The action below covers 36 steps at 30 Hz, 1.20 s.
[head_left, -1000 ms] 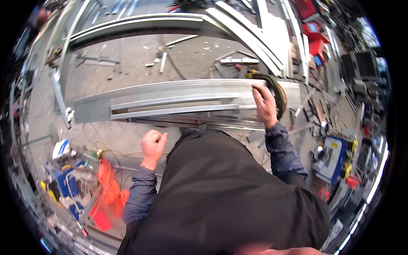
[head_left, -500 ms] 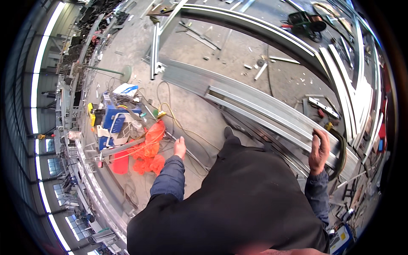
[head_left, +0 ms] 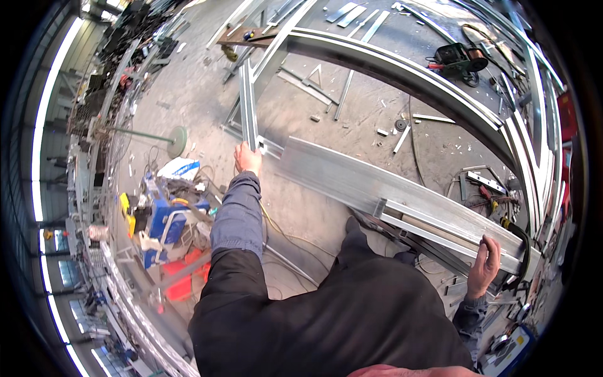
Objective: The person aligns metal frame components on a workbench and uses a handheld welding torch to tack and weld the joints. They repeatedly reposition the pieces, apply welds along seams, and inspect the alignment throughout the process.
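Observation:
My left hand [head_left: 248, 159] reaches forward, its fingers closed at the near end of a narrow silver metal profile [head_left: 249, 103] of the frame. My right hand [head_left: 483, 270] is beside the right end of a long, wide metal channel [head_left: 352, 173]. Its fingers are raised, slightly bent and apart, with nothing visible in them; whether the fingertips touch the channel I cannot tell. A shorter open rail [head_left: 427, 232] lies along the channel's near side. A dark curved band [head_left: 524, 254] loops over the channel's right end.
On the left are a blue machine [head_left: 166, 220], an orange-red sheet [head_left: 179, 283] and loose cables [head_left: 276, 226]. A round green base with a pole [head_left: 178, 142] stands beyond. A dark curved beam [head_left: 402, 75] spans the far side. Metal offcuts [head_left: 402, 139] litter the floor.
My left hand has moved forward from beside the orange-red sheet to the end of the metal profile. My right hand has shifted slightly nearer and its fingers have changed pose. The view has also shifted.

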### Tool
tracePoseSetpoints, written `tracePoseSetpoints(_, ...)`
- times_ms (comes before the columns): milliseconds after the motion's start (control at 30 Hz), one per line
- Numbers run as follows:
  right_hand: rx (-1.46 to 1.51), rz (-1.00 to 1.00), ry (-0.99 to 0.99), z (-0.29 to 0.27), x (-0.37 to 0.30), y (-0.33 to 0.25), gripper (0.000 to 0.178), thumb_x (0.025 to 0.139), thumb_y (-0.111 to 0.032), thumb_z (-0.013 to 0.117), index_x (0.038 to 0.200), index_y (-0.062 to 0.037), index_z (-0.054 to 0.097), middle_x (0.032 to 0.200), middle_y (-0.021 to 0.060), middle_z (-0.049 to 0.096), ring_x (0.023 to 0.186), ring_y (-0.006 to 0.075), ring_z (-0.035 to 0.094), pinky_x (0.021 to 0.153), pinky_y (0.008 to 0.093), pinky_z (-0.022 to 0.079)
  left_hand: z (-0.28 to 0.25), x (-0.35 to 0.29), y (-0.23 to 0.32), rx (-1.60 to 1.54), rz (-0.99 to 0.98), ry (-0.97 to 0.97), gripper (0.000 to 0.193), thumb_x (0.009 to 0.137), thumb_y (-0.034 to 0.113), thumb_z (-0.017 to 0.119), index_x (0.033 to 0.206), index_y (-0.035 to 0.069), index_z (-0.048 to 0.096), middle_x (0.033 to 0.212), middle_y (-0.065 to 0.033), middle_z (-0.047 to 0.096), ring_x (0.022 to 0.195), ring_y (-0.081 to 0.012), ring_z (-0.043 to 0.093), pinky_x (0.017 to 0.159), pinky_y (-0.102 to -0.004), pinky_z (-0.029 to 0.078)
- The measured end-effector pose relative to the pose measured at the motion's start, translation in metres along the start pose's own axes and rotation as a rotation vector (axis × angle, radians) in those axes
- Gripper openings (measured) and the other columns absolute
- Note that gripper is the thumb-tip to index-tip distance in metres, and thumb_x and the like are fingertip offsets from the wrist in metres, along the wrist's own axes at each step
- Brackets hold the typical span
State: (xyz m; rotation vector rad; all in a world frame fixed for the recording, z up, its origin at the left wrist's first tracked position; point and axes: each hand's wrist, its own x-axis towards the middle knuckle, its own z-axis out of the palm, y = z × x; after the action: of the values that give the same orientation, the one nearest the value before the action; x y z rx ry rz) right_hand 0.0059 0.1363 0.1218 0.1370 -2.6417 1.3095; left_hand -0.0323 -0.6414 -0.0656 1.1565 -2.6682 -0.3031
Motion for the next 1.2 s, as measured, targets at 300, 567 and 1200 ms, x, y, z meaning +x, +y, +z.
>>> tracePoseSetpoints(300, -0.078, 0.057, 0.116, 0.020, -0.030, -0.044, 0.021, 0.110, 0.002, 0.059, 0.126, 0.0047, 0.072, 0.113, 0.0106, 0.067, 0.106, 0.0198, 0.063, 0.099, 0.0308, 0.051, 0.053, 0.045, 0.019, 0.277, -0.009, 0.023, 0.047, 0.095, 0.024, 0.072, 0.133, -0.003, 0.065, 0.133, -0.0190, 0.062, 0.129, -0.0391, 0.061, 0.107, -0.0525, 0.051)
tracePoseSetpoints(567, -0.122, 0.027, 0.091, 0.047, -0.024, -0.054, 0.019, 0.108, 0.003, 0.062, 0.124, 0.0035, 0.073, 0.112, 0.0111, 0.069, 0.103, 0.0212, 0.065, 0.096, 0.0314, 0.052, 0.048, 0.045, 0.021, 0.127, -0.003, -0.032, 0.038, 0.092, 0.022, 0.078, 0.122, 0.002, 0.066, 0.131, -0.0219, 0.064, 0.127, -0.0440, 0.062, 0.108, -0.0535, 0.052)
tracePoseSetpoints(1200, -0.033, -0.057, -0.023, 0.060, 0.010, -0.062, 0.024, 0.097, 0.006, 0.070, 0.119, 0.0006, 0.075, 0.108, 0.0146, 0.073, 0.100, 0.0307, 0.073, 0.092, 0.0370, 0.057, -0.110, -0.017, 0.062, -1.324, -0.116, -0.765, 0.042, 0.104, 0.011, 0.067, 0.143, -0.002, 0.056, 0.127, -0.0185, 0.074, 0.098, -0.0225, 0.076, 0.081, -0.0358, 0.065)
